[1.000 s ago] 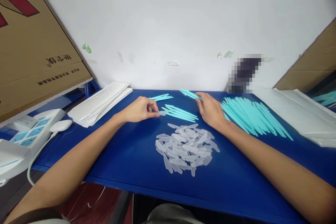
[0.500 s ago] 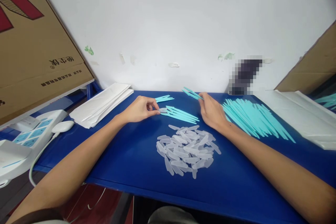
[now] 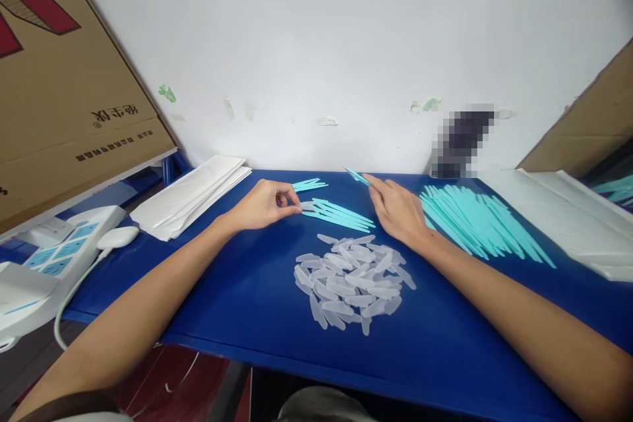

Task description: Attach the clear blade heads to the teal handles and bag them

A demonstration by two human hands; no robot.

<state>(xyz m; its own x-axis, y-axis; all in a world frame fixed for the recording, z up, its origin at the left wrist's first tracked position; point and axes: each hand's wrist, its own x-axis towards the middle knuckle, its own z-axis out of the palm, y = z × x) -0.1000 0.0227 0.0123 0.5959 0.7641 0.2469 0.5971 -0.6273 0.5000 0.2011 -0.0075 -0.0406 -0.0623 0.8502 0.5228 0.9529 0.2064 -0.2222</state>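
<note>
My left hand (image 3: pixel 267 204) is closed in a pinch on a translucent plastic cap (image 3: pixel 307 206), low over the blue table. Beside that cap lies a small fan of slim teal eyebrow razors (image 3: pixel 343 216), with a few more razors (image 3: pixel 310 184) behind my left fingers. My right hand (image 3: pixel 395 208) is closed around teal razors (image 3: pixel 356 175), tips pointing up and left; the fingers hide how many. Just right of this hand spreads a large heap of teal razors (image 3: pixel 484 221). Nearer to me, between my forearms, is a loose pile of translucent caps (image 3: pixel 351 283).
White folded bags (image 3: pixel 192 198) lie at the left, near a white power strip (image 3: pixel 74 244) with a cable. A large cardboard box (image 3: pixel 74 79) leans at the left. White plastic sheeting (image 3: pixel 568 224) covers the right side. The wall (image 3: pixel 316 46) stands behind the blue table (image 3: pixel 237 303).
My right hand has turned slightly and its fingers have extended left along the razors, which now look closer together. My left hand keeps its pinch in nearly the same place.
</note>
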